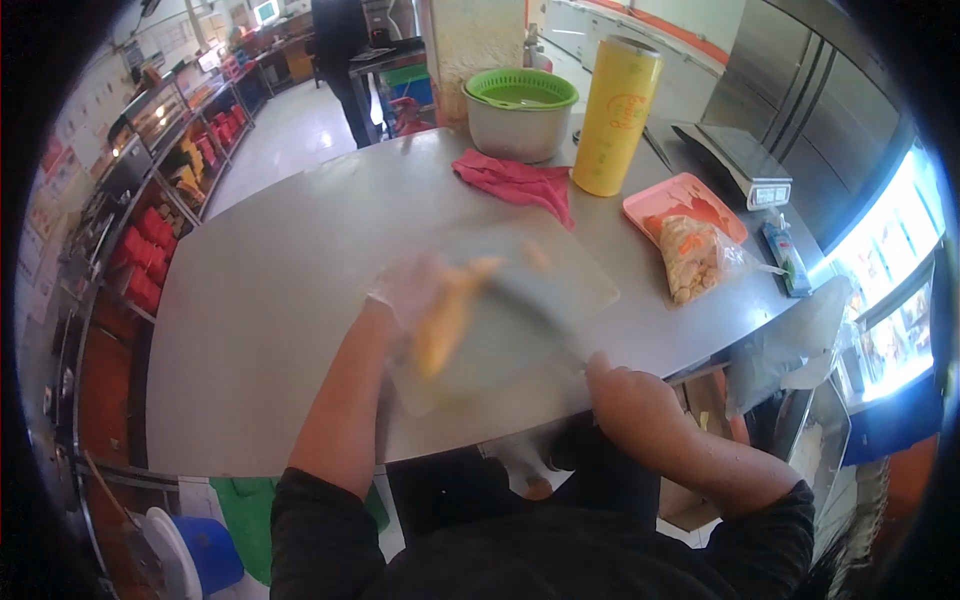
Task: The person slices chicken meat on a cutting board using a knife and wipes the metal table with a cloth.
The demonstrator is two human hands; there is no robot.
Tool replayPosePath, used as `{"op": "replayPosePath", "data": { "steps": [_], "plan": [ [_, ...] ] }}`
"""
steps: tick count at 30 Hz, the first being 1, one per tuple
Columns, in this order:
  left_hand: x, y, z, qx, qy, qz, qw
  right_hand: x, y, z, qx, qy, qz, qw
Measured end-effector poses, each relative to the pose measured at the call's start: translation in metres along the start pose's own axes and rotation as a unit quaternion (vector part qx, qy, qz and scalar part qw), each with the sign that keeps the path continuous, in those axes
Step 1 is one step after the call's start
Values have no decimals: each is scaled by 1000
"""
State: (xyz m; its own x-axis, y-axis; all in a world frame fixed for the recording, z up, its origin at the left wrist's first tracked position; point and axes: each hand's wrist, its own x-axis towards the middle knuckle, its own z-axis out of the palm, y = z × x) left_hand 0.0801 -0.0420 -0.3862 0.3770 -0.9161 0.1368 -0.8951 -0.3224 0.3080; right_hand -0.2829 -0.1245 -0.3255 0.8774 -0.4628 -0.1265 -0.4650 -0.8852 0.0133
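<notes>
A pale cutting board [590, 278] lies on the metal table in front of me. On it is a long yellow-orange piece of food [438, 325], blurred, its kind unclear. My left hand [410, 283], in what looks like a clear glove, is at the upper left side of this piece; its fingers are smeared by motion. My right hand [625, 393] is closed around the handle of a knife [535, 308] at the table's near edge. The blurred blade points up and left toward the food. A small orange bit [537, 257] sits farther back on the board.
Behind the board are a pink cloth [515, 183], a white bowl with green colander [517, 125] and a tall yellow cup [615, 120]. To the right lie a pink tray [690, 200], a bag of cut pieces [690, 265], a tube [787, 258] and a scale [745, 165]. A person [343, 60] stands beyond.
</notes>
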Motion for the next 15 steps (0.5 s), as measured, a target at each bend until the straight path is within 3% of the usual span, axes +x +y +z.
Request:
{"op": "replayPosePath", "data": {
  "steps": [4,5,7,10,12,15],
  "plan": [
    [-2,-29,23,-69,26,53,996,19,-4,2,17,1,-11,1000],
    [-2,-26,24,-189,-26,31,981,24,-7,1,27,-1,-8,1000],
    [-1,-22,18,-305,-69,11,950,37,-9,2,32,2,-7,999],
    [-7,-15,5,-272,-108,-38,955,57,-14,4,35,5,-18,999],
    [-13,-11,-3,-77,-13,125,989,69,-26,-1,60,-19,15,998],
    [-7,-20,11,-63,-82,115,988,81,-41,-3,96,39,9,995]
  ]
}}
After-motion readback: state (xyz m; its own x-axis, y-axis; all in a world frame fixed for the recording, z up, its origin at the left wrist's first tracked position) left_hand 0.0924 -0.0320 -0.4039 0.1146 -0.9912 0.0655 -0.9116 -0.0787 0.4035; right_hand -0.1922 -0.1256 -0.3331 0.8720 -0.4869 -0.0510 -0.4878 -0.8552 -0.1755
